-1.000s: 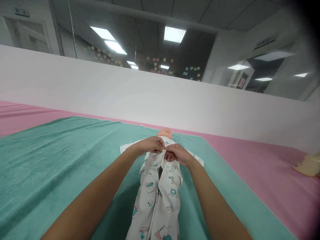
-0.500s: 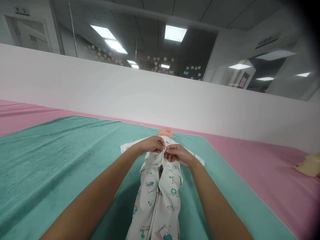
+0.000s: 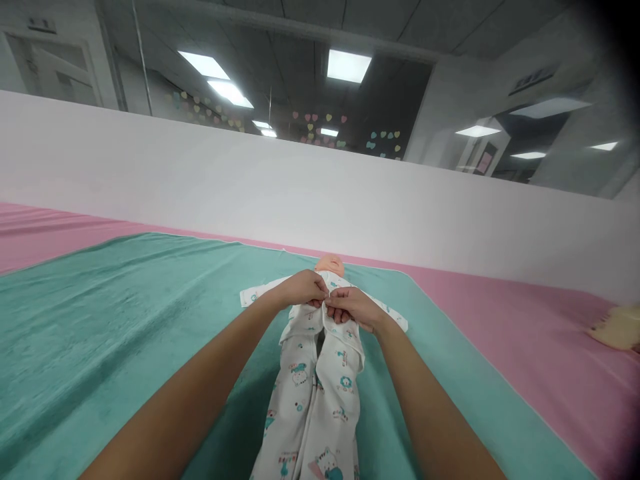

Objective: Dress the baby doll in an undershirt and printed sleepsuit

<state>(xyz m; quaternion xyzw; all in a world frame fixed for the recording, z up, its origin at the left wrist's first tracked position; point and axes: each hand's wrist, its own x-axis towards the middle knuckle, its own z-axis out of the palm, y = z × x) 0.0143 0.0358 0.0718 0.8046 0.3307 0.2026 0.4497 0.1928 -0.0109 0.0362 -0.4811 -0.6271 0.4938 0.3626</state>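
A baby doll lies on its back, its peach-coloured head (image 3: 330, 265) showing beyond my hands. It wears a white printed romper (image 3: 313, 393) with small teal animal motifs and long legs stretching towards me. My left hand (image 3: 301, 289) and my right hand (image 3: 350, 308) meet at the middle of the chest, each pinching one front edge of the romper. The fingers hide the fastening there, so I cannot tell how it is closed. Both sleeves spread out to the sides.
The doll lies on a teal towel (image 3: 125, 320) spread over a pink padded mat (image 3: 500, 320). A cream-coloured object (image 3: 619, 327), perhaps a brush, rests on the mat at the far right. A white wall (image 3: 300, 187) runs behind the mat, below a glass pane with paper hearts (image 3: 320, 127).
My hands have shifted slightly closer together at the romper's chest, still pinching its edges. The doll and romper stay in place, and the view has moved only a little.
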